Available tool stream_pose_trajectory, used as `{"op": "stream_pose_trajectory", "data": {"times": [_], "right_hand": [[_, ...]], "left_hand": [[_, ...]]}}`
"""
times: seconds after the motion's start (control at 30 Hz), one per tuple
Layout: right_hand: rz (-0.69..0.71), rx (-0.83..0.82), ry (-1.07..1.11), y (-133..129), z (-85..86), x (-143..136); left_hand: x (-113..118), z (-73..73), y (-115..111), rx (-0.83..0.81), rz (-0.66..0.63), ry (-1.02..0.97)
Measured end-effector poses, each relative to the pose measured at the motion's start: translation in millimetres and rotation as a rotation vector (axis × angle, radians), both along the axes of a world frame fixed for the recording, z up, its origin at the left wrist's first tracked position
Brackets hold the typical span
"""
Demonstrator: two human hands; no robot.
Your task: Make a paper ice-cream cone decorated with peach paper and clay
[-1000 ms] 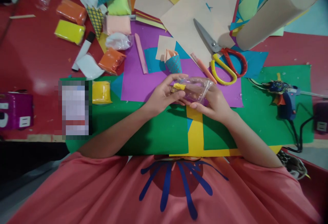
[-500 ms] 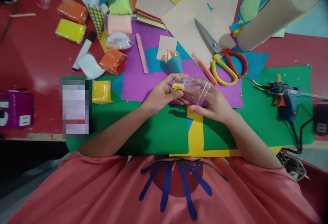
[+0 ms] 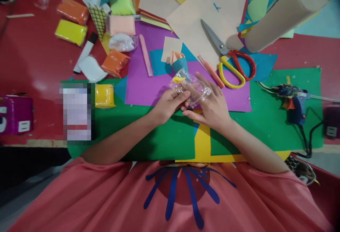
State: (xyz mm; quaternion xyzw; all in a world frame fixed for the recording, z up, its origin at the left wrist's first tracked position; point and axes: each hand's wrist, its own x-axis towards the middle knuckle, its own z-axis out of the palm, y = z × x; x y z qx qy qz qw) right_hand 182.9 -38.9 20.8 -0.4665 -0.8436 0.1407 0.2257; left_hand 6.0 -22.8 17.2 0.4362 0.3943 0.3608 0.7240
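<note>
A clear plastic bag (image 3: 195, 92) with a small yellow piece (image 3: 179, 80) at its left end is between my hands, over the purple sheet (image 3: 143, 94). My left hand (image 3: 172, 104) pinches the bag's lower left side between thumb and fingers. Against its right part lies my right hand (image 3: 211, 106), fingers pointing up and apart from the thumb, some of them behind or in the plastic; which, I cannot tell. Just above the bag stands a small blue patterned cone (image 3: 180, 63) with peach folds on top. Right of it lies a pink stick tool (image 3: 211, 71).
Scissors (image 3: 224, 50) with red and yellow handles lie beyond my right hand. A glue gun (image 3: 296, 108) with its cable rests at the right. Clay packets (image 3: 115, 63), a marker (image 3: 85, 53) and a phone (image 3: 77, 113) are on the left. A white roll (image 3: 281, 19) is at upper right.
The bag has tilted and bunched up, its yellow end shifting up and left toward the cone. My right hand has moved left and turned, with its fingers now pointing upward.
</note>
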Motion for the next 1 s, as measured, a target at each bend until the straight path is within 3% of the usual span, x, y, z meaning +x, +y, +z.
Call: {"op": "stream_pose_trajectory", "data": {"times": [0.13, 0.27, 0.33, 0.47, 0.53, 0.67, 1.0], "right_hand": [[0.006, -0.025, 0.017, 0, 0.6, -1], [0.038, -0.099, 0.084, 3, 4.4, 3], [0.054, -0.117, 0.133, 5, 7.9, 7], [0.086, -0.132, 0.196, 9, 12.5, 13], [0.138, -0.153, 0.217, 10, 12.4, 14], [0.196, -0.206, 0.256, 10, 10.0, 14], [0.124, -0.196, 0.282, 13, 7.4, 16]], "left_hand": [[-2, 4.0, 3, 0.035, -0.175, 0.004], [-5, 4.9, 5, 0.094, -0.268, 0.046], [-6, 3.5, 6, 0.118, -0.205, 0.028], [-9, -3.9, 9, 0.123, 0.136, 0.005], [-10, -8.7, 10, 0.145, 0.198, 0.028], [-12, -13.9, 10, 0.197, 0.211, 0.036], [-9, -5.4, 4, 0.171, 0.124, 0.043]]}}
